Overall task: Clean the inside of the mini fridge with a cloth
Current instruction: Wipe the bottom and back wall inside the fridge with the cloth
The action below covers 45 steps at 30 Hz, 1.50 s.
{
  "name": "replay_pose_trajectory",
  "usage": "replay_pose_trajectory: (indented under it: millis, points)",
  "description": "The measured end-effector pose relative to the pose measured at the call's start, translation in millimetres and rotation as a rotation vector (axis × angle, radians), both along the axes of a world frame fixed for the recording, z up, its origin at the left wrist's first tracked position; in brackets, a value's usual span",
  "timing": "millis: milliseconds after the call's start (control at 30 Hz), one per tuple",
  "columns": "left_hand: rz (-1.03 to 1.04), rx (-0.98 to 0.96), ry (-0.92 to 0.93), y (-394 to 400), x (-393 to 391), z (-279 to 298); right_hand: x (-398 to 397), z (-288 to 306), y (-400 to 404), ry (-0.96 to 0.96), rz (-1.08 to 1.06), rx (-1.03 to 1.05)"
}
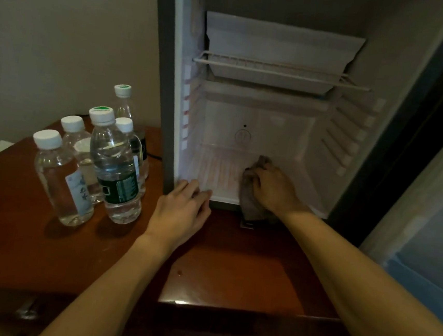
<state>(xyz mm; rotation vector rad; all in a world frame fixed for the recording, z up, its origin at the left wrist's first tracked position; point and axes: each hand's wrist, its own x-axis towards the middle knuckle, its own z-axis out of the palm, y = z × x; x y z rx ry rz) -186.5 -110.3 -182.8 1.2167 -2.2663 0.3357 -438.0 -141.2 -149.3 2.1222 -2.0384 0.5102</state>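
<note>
On the ribbed floor of the open mini fridge (282, 114), the person's right hand (272, 186) presses down on a crumpled grey cloth (249, 200), fingers curled over it; the cloth trails over the front lip. Their left hand (181, 212) lies flat, fingers straight, fingertips touching the fridge's lower front edge. Five water bottles (114, 168) stand on the wooden table (232, 271), left of the fridge.

Cloth (250, 197) partly under right hand (272, 187)

Two bare forearms, no sleeves showing. The left hand (180, 215) and right hand (272, 187) carry no rings, watch or gloves.
</note>
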Motion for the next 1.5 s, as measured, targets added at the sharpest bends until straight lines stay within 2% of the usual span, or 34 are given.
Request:
replay_pose_trajectory:
  millis: [167, 333, 433, 533, 867, 1033, 1233, 1333, 1500]
  points:
    - [-0.004, -0.021, 0.002, -0.5, -1.0, 2.8, 18.0, -2.9, 49.7, 0.019, -0.008, 0.028]
    - [-0.007, -0.037, -0.039, -3.0, -0.1, 8.0, 33.7, -10.3, 70.9, 0.059, 0.033, -0.104]
    - [0.002, -0.033, -0.028, -2.7, 0.6, 8.1, 36.8, -6.8, 49.9, 0.072, -0.031, -0.015]
    - [0.004, -0.038, -0.027, -4.6, 2.1, 6.0, 38.6, -5.5, 24.1, 0.07, -0.022, -0.115]
    - [-0.022, 0.003, -0.033, -6.0, 4.7, 8.8, 31.8, -1.1, -79.3, -0.114, -0.063, 0.012]
    - [-0.026, 0.035, -0.012, -2.3, 2.1, 8.7, 38.6, 4.1, -51.0, -0.011, -0.035, 0.029]
    - [-0.01, 0.013, -0.003, 0.9, -1.3, 9.4, 52.5, -0.5, 22.7, -0.055, 0.028, 0.054]
    - [-0.001, 0.021, 0.001, 2.2, -2.1, 10.2, 61.1, -3.6, 52.7, -0.006, -0.007, 0.071]
    - [0.001, 0.031, 0.007, 2.3, -1.2, 10.0, 61.3, -11.9, 62.2, -0.017, 0.013, -0.014]
